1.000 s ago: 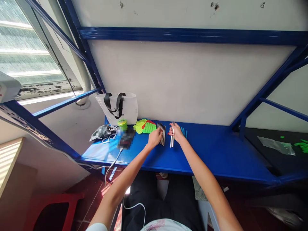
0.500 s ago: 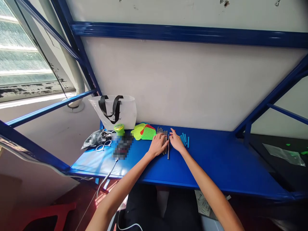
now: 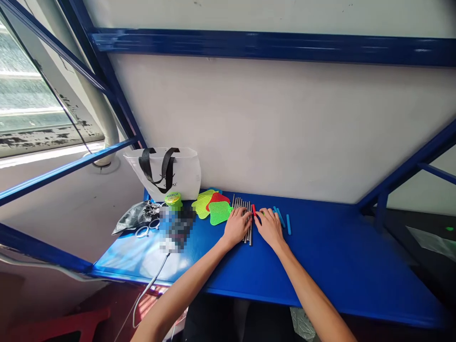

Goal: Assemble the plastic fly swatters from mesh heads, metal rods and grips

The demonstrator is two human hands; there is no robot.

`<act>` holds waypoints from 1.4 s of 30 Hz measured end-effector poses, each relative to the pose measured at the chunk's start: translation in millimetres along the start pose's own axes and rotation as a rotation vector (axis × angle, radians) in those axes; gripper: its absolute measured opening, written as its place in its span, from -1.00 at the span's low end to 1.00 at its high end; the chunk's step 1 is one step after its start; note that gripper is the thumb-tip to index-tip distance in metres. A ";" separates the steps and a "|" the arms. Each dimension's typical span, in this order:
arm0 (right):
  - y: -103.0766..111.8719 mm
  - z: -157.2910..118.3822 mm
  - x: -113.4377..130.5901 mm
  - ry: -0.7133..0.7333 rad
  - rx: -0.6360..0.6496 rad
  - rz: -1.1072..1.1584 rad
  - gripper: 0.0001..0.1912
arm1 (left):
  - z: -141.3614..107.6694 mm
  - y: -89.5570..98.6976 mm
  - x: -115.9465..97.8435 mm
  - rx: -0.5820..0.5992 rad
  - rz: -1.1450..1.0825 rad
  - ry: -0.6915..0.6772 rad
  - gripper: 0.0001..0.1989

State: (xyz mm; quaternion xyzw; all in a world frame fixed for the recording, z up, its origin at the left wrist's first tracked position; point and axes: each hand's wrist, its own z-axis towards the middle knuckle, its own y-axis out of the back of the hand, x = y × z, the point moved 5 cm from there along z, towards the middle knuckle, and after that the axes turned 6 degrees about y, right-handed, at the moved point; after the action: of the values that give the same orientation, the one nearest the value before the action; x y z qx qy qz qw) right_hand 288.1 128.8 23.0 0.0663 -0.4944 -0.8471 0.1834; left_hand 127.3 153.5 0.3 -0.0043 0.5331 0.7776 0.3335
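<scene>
The left hand (image 3: 236,228) lay palm down with its fingers slightly spread, the fingertips resting on a row of metal rods (image 3: 244,219). The rods lay side by side, running front to back, on a blue steel shelf (image 3: 331,270). The right hand (image 3: 270,229) was also palm down, with its fingers loosely together, just right of the rods. Neither hand showed a pinch. The right fingertips were touching or just beside a short red stick (image 3: 253,209) at the right edge of the row; the exact contact could not be determined. A small green piece (image 3: 262,213) showed at those fingertips. Blue sticks (image 3: 288,224) lay just to the right of the right hand. Green and red plastic mesh swatter heads (image 3: 220,213) lay overlapping just left of the rods. Farther left stood a white tote bag (image 3: 185,178) with black handles and a green-lidded tub (image 3: 173,199). Scissors (image 3: 143,232) with white loops lay beside a black plastic bag (image 3: 132,217). A pixelated object (image 3: 177,229) could not be identified, and a white cable (image 3: 151,283) ran from it over the shelf edge
</scene>
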 end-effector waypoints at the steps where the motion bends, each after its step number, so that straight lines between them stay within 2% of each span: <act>1: 1.0 -1.0 0.6 0.004 0.014 -0.016 -0.63 | 2.8 -1.9 -2.2 -0.005 0.009 0.006 -0.71; 5: 5.2 -8.9 0.9 -0.029 0.054 -0.047 -0.67 | 13.7 -10.1 -11.9 -0.003 0.024 0.013 -0.74; 8: 4.9 -13.0 2.1 -0.020 0.071 -0.020 -0.62 | 16.5 -12.4 -14.7 0.003 0.007 0.024 -0.73; 14: 0.5 -16.7 -2.5 -0.034 0.120 0.053 -0.62 | 12.5 -12.7 -5.6 0.026 -0.026 0.115 -0.62; 18: 5.1 -28.0 -9.5 -0.096 0.091 0.092 -0.61 | 9.2 -14.3 -6.0 0.041 -0.127 0.067 -0.60; 22: -4.0 -39.4 -16.2 -0.104 0.178 0.138 -0.50 | 5.7 -15.1 -4.5 0.021 -0.057 0.079 -0.62; 25: -9.7 -37.9 -27.4 -0.146 0.197 0.100 -0.51 | 3.9 -17.1 -5.5 0.031 -0.026 0.078 -0.61; 30: -6.7 -25.6 -40.7 -0.159 0.143 -0.011 -0.54 | 2.3 -19.0 -9.4 0.058 -0.015 0.101 -0.53; 35: -3.2 -27.3 -45.7 -0.199 0.150 0.016 -0.54 | 5.1 -12.3 -9.6 0.094 -0.038 0.105 -0.50; 37: 2.8 -32.3 -55.3 -0.224 0.116 0.038 -0.50 | 6.7 -7.6 -7.2 0.075 -0.060 0.106 -0.51; 40: 14.2 -44.2 -85.1 -0.369 0.046 0.075 -0.39 | 6.9 -5.0 -2.3 0.052 -0.088 0.124 -0.47; 42: 16.8 -51.2 -103.7 -0.442 0.052 0.112 -0.35 | 5.6 -6.6 -1.7 0.064 -0.100 0.108 -0.46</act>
State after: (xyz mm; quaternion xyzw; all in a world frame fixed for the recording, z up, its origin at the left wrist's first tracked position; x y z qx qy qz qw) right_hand 403.0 118.7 4.6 -0.1437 -0.5472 -0.8164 0.1156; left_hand 134.1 158.7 -2.1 -0.0622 0.5741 0.7412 0.3423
